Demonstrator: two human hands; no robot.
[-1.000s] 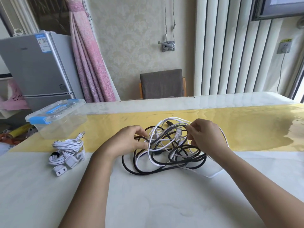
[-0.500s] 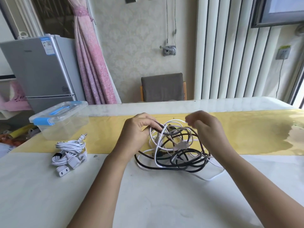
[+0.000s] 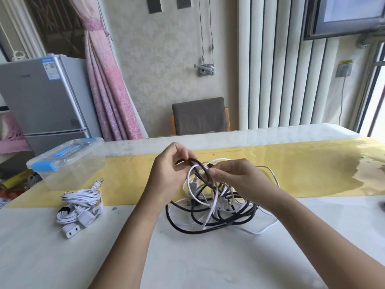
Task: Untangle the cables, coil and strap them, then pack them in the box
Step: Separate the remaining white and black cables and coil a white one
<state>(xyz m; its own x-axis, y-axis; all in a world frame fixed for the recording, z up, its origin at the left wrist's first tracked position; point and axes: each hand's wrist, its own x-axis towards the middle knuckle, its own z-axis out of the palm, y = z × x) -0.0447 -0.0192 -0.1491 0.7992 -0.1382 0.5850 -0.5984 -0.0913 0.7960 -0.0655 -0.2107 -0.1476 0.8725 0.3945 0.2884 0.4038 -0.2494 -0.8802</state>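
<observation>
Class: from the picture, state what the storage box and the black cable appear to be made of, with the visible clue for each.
Storage box: probably clear glossy plastic; the yellow runner shows through its walls. Black cable: likely matte rubbery or plastic sheath; it bends in smooth loops.

No words or numbers are legible. The fridge (image 3: 41, 97) has a blue-and-white sticker (image 3: 50, 68) at its top corner, its print too small to read. A yellow label (image 3: 345, 62) above the wall socket (image 3: 344, 70) is blurred.
</observation>
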